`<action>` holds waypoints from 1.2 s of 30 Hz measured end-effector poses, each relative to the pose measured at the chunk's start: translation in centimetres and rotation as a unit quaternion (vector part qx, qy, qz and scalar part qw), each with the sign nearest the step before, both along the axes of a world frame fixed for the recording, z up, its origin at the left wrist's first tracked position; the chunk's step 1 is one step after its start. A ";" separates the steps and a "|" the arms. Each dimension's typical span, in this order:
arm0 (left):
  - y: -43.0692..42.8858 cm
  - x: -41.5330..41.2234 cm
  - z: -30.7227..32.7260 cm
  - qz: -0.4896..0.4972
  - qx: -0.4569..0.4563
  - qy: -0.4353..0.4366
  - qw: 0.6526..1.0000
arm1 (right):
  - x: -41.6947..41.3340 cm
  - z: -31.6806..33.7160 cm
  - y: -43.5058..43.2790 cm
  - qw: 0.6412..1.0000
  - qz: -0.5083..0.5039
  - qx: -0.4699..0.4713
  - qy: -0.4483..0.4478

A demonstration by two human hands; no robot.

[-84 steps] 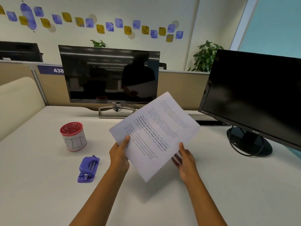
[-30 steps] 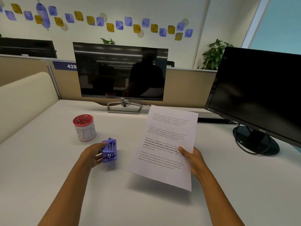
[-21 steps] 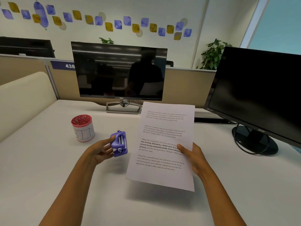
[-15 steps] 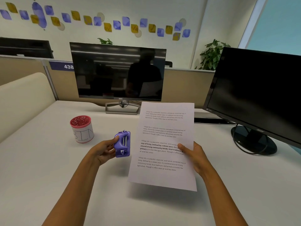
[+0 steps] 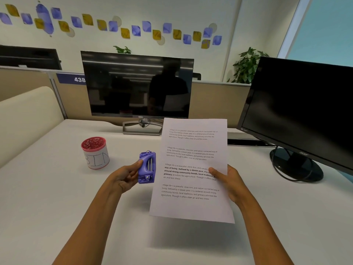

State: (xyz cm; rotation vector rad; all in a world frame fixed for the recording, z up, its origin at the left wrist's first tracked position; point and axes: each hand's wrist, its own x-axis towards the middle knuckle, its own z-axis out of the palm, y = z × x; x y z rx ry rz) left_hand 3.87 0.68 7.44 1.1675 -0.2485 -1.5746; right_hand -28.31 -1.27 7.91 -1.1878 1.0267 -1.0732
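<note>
Left hand fingers curled round purple hole punch, held above desk, touching left edge of paper; right hand pinches paper's right edge

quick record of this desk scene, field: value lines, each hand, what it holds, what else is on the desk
left hand: grips the purple punch, held above the desk
right hand: pinches the printed sheet at its right edge, thumb on the front
tool and paper: purple punch beside the printed sheet's left edge; contact unclear
on desk: red-rimmed cup marked BIN, left of the hands
behind: Dell monitor and second monitor, both dark
</note>
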 end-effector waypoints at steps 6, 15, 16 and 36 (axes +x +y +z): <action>0.0 -0.5 0.4 -0.004 -0.003 0.003 1.000 | 0.1 0.4 -0.3 0.999 0.005 -0.008 0.037; -0.2 -0.7 0.5 -0.012 -0.012 -0.006 1.000 | 0.7 1.4 -0.1 0.991 0.002 -0.058 0.121; -0.2 -0.8 0.5 -0.013 -0.012 -0.008 1.000 | 0.9 1.5 -0.1 0.990 0.000 -0.061 0.129; -0.9 -0.8 0.5 0.045 -0.016 0.017 0.999 | 1.3 2.4 0.5 0.979 -0.009 -0.074 0.191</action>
